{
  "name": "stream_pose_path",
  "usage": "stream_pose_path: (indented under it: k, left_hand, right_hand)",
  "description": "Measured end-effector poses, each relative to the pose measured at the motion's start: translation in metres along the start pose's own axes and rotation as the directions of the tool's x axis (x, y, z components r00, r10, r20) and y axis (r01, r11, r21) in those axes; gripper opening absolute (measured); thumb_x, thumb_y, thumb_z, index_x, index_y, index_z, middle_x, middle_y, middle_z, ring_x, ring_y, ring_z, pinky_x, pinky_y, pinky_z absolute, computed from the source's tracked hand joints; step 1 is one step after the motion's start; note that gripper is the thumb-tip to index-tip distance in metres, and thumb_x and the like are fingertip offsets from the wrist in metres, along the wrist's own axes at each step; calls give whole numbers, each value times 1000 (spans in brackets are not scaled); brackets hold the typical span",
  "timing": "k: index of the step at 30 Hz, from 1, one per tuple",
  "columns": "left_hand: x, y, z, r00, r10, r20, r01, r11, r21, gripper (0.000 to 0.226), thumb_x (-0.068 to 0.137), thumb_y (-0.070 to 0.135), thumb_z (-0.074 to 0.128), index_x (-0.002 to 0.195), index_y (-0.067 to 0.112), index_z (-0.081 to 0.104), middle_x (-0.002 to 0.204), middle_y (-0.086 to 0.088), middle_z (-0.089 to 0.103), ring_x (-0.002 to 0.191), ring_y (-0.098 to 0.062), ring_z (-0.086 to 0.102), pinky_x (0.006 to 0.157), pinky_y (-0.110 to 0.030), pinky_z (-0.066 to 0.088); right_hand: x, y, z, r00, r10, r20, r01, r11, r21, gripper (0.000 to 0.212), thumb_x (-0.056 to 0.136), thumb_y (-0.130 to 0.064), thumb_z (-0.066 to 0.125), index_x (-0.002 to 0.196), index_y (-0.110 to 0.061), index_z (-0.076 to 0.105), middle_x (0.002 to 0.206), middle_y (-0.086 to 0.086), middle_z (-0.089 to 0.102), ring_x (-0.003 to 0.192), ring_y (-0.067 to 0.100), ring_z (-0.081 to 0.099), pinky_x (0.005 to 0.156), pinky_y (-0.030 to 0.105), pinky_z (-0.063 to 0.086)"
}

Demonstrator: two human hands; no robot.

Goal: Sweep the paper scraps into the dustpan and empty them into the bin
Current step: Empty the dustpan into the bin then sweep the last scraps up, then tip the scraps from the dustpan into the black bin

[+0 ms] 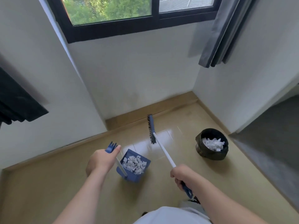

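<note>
A blue dustpan (pixel 129 175) hangs near the floor at centre, with a heap of white paper scraps (pixel 134 164) in it. My left hand (pixel 100 160) grips the blue top of its long handle. My right hand (pixel 182 176) grips the white pole of the broom, near its blue end. The broom's blue head (pixel 151 129) with dark bristles is farther off, close to the skirting below the window. A black bin (pixel 212 151) stands on the floor to the right and holds white paper scraps (pixel 212 143).
Beige tiled floor (pixel 169 138) in a narrow corner, with white walls left, ahead and right. A window (pixel 129 13) is above and a grey curtain (pixel 226 33) hangs at upper right. A grey bed edge (pixel 267 135) borders the right side. A dark cloth (pixel 14 101) hangs at left.
</note>
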State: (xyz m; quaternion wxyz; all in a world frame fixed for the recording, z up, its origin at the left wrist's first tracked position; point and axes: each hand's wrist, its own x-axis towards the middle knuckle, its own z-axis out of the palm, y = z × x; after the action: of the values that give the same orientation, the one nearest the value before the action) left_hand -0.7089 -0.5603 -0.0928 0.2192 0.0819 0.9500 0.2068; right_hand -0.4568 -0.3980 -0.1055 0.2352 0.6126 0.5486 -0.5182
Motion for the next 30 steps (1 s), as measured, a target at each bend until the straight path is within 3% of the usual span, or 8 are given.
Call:
stream_pose_path:
  k: [2,6,9,14,23,30]
  left_hand:
    - [1,12,-1,999,23,-24,-23,999,30,77,55,95,47,65,22,68,66,2,67,66,-25,65,70,-32,57]
    - [-14,39,-7,996,67,-59,-63,995,73,69,53,87,57,62,19,64,66,0,66,67,-27,64,72,-35,58]
    - [-34,62,-12,991,108,-85,-98,989,109,61,59,80,66,64,19,63,66,2,64,67,-26,64,68,-32,56]
    - [-73,105,-11,971,206,-123,-185,969,162,58,66,76,69,67,18,63,66,3,64,64,-23,62,60,-26,48]
    - [-139,178,16,911,361,-201,-307,917,255,44,79,66,63,69,23,65,70,3,64,72,-28,63,66,-32,56]
    - [-175,240,56,836,518,-181,-454,839,300,39,82,62,65,73,24,61,75,4,62,77,-26,58,62,-30,47]
  right_hand:
    - [-2,5,-10,999,-43,-24,43,999,25,33,88,-6,44,112,13,56,56,16,49,40,24,41,46,33,37]
    - [-22,8,-42,988,-151,-22,152,961,231,5,91,0,47,88,1,50,51,9,42,37,18,37,40,23,34]
    - [-32,11,-70,980,-193,-48,198,928,314,2,93,0,51,90,0,50,50,7,40,34,16,35,38,19,31]
    - [-48,40,-114,964,-250,-94,267,909,321,12,95,-7,52,85,-2,51,50,7,43,38,18,39,39,22,34]
    - [-63,131,-202,962,-182,-202,249,889,384,20,94,-12,56,77,-5,52,48,5,45,34,15,37,39,19,34]
    - [-59,189,-258,955,-119,-270,231,869,437,13,95,-8,54,83,-3,53,60,8,49,37,15,39,38,19,35]
